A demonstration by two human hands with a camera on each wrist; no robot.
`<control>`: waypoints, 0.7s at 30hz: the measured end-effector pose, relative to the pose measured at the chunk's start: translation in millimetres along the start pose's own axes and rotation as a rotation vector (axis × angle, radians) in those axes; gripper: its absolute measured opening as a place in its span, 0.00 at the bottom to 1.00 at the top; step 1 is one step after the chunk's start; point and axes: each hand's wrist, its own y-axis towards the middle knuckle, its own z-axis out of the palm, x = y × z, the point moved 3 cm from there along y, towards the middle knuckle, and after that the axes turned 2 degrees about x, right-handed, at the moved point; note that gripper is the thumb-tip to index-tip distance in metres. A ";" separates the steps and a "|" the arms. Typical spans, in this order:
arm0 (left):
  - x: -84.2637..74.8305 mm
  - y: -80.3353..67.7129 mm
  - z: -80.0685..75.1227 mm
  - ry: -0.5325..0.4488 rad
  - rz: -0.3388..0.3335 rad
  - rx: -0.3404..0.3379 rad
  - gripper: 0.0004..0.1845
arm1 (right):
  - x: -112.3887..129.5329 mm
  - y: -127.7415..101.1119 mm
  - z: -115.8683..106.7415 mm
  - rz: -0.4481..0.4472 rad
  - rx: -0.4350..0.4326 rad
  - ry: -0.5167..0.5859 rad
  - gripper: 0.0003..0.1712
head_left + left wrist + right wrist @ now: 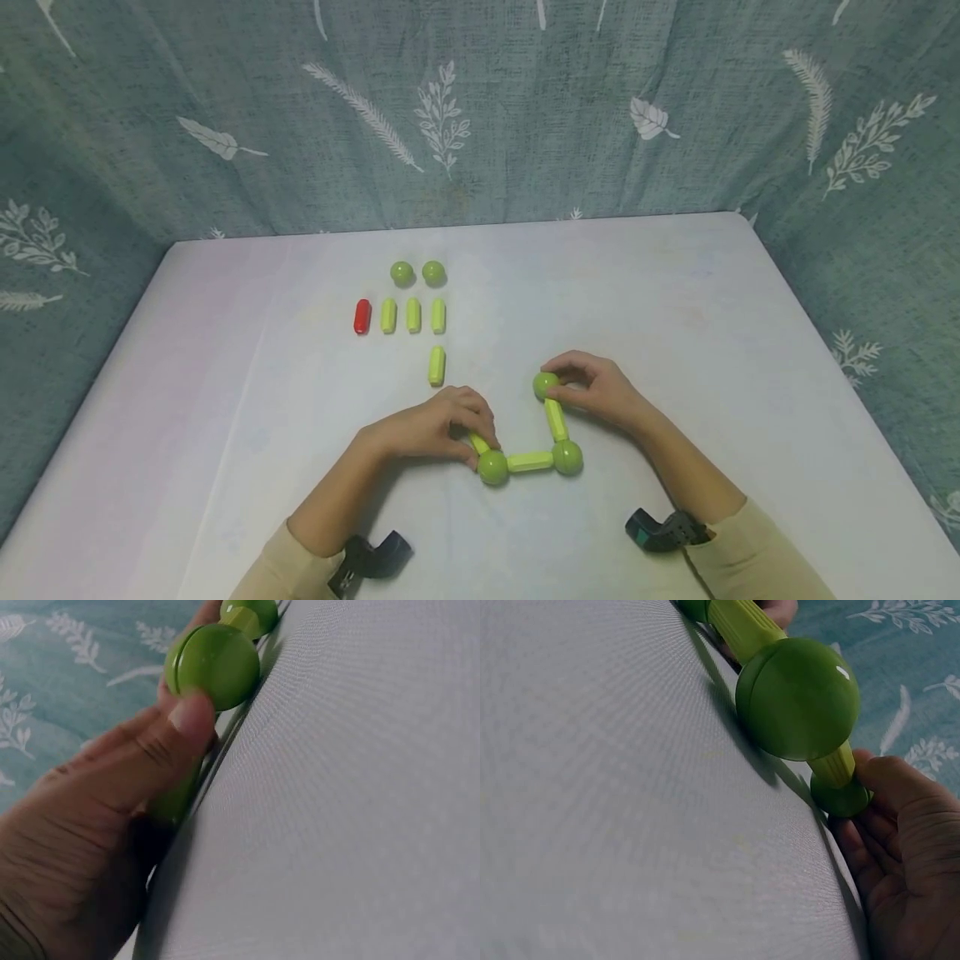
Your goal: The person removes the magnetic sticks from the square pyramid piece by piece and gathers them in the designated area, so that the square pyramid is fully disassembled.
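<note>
A U-shaped chain of green balls and yellow-green rods lies on the white table (pixel 675 333). My left hand (pixel 474 427) pinches the left rod (pixel 477 442) just above the corner ball (pixel 492 467). In the left wrist view the thumb (pixel 150 761) presses that rod (pixel 176 802) below the ball (pixel 217 666). A bottom rod (pixel 530 461) joins it to the second corner ball (pixel 567 457). The right rod (pixel 557 419) rises to a top ball (pixel 545 385), which my right hand (pixel 561 385) pinches. In the right wrist view the fingers (pixel 892 825) curl round this ball (pixel 841 799).
Loose parts lie farther back on the table: two green balls (pixel 402 272) (pixel 433 272), a red rod (pixel 362 317), a row of three yellow-green rods (pixel 413 315) and one more rod (pixel 437 366). A patterned blue curtain (pixel 480 108) surrounds the table.
</note>
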 end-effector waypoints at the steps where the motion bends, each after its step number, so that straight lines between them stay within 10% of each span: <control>1: 1.3 -0.2 0.3 -0.001 0.000 -0.001 0.15 | -0.1 -0.1 -0.1 -0.002 0.000 0.003 0.17; 21: 7.3 -0.9 3.4 0.037 -0.001 -0.053 0.10 | 1.2 0.1 -0.8 -0.016 0.001 0.012 0.17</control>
